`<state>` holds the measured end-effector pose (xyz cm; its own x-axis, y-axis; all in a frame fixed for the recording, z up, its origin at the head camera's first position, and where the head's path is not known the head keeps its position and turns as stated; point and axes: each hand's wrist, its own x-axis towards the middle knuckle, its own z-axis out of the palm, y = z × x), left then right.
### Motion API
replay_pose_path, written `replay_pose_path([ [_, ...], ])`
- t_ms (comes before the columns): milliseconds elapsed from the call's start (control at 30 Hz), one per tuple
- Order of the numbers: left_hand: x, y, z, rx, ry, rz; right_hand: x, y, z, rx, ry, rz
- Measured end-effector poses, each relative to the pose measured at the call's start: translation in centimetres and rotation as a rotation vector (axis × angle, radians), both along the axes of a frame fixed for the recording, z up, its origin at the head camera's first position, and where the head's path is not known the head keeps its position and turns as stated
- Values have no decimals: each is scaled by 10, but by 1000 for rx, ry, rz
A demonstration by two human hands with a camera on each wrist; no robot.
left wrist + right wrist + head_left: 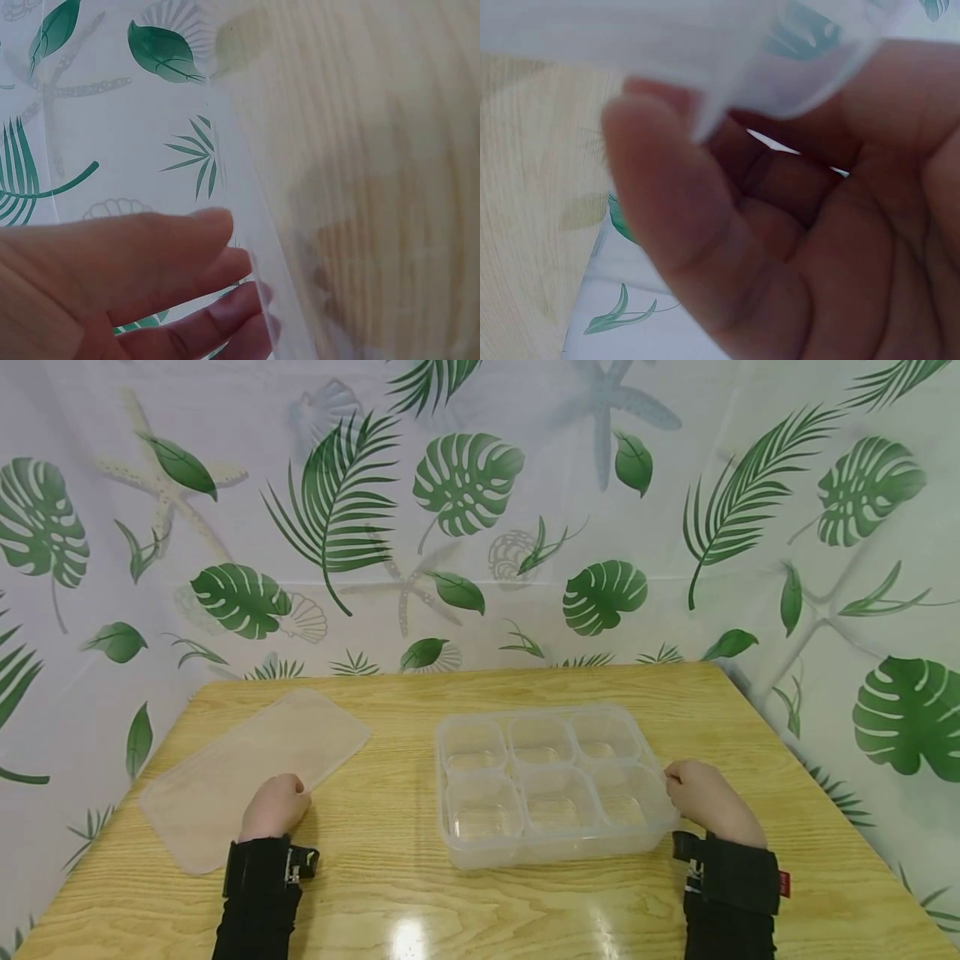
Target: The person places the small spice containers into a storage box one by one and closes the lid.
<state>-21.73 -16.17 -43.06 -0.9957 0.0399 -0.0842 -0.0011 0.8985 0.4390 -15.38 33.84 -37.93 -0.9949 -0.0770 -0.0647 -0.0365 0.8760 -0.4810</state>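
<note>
A translucent six-compartment plastic box (558, 845) sits on the wooden table, right of centre. My right hand (708, 797) is at its right side; in the right wrist view, that hand (780, 217) pinches the rim (772, 94), slightly blurred. To the left, a flat translucent lid (225, 777) lies at a slant. My left hand (276, 806) is at the lid's near right edge. Seen from the left wrist, the lid (375, 165) meets the fingertips of my left hand (165, 277), which are loosely bent, while the thumb stays off the lid.
The box's compartments hold nothing visible. The wood-grain table (390, 893) reaches back to a white cloth (480, 610) printed with green leaves, which also rises at the left and right sides. Both wrists wear black bands with small cameras (303, 863).
</note>
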Motion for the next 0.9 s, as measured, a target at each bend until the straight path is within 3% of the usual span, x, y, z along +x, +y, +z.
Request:
replay_pose_path([
  [900,2,17,-1,-85,5,-6,-1,0,0,-1,-16,-5],
])
